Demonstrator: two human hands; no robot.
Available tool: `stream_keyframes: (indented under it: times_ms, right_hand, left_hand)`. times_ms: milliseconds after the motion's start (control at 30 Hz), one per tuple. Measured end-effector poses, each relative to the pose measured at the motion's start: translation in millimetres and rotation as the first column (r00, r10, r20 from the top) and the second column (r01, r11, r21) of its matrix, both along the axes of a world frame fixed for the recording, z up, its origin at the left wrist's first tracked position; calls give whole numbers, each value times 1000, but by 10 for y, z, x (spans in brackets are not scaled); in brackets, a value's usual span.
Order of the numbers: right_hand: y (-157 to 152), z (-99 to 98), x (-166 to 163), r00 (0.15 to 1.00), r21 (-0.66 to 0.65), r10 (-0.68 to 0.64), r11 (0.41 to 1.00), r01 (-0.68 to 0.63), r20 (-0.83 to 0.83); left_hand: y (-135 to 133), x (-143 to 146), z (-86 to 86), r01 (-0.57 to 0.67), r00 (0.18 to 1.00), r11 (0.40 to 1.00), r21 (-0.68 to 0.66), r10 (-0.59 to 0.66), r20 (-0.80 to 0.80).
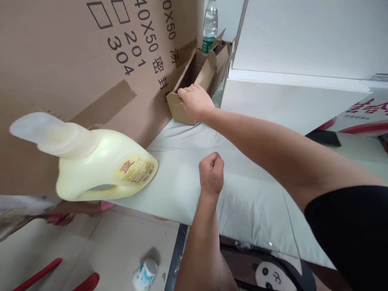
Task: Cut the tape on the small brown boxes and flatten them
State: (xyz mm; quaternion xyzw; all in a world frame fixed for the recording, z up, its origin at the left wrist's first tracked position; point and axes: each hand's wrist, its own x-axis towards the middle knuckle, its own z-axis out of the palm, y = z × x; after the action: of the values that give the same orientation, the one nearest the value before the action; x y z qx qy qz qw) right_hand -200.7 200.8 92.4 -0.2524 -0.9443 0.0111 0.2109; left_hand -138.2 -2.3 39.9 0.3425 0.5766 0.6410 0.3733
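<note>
My right hand [196, 101] reaches in from the right, its fingers hooked over the near edge of a small open-topped cardboard box [182, 111]. Below it, my left hand [211, 173] is closed in a fist above the pale green sheet [242, 202], and nothing shows in it. To the left stands a large pale yellow jug [106, 157] with a handle, a printed label and a translucent cap, apart from both hands.
A big printed cardboard carton [75, 60] fills the upper left. Behind the small box is a clear plastic bottle [210, 24] with a green label. White panels [303, 40] border the right. On the floor lies a paper cup [145, 275]; another person's feet [87, 208] show at left.
</note>
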Motion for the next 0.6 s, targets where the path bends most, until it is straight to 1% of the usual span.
stream_keyframes:
  times_ms: [67,100,167,200,233,300,333,367,400,433,467,533,600]
  right_hand:
    - [-205,-21,193,999,65,41,997,-42,3]
    - [-318,-29,306,999,100,49,994,-50,9]
    - [-539,-41,569,999,146,34,989,-36,21]
    - [-642,-47,720,999,158,28,987,-32,28]
    - [-740,-54,885,999,170,28,985,-33,33]
    - [-920,-72,1253,998,217,48,975,-54,31]
    - [-1007,-83,1452,998,255,65,964,-69,24]
    - [-1092,-97,1657,997,296,82,952,-82,12]
    - [-1178,-110,1862,995,333,99,938,-92,-4]
    - [-1263,-123,2065,993,366,113,926,-96,-26]
    - [-1347,-135,2260,991,396,124,913,-93,-53]
    - [-1508,-155,2614,985,446,133,892,-72,-107]
    - [-1650,-173,2905,981,454,133,889,-56,-139]
  left_hand:
    - [-38,-6,44,-124,991,986,110,129,-36]
    - [-67,0,68,-184,978,967,175,198,-62]
    - [-142,33,127,-282,932,900,332,339,-129]
    - [-184,60,166,-316,900,850,421,410,-151]
    - [-225,94,213,-349,864,786,510,481,-149]
    - [-290,171,320,-412,790,611,676,610,-70]
    - [-309,210,370,-438,760,524,731,650,-11]
    - [-318,246,410,-458,740,456,763,672,43]
    - [-316,275,434,-465,734,428,775,676,67]
    - [-306,297,442,-458,741,445,769,670,54]
    - [-288,313,432,-444,758,495,747,652,18]
    - [-235,332,372,-385,807,645,660,582,-99]
    - [-173,360,294,-310,864,773,553,472,-176]
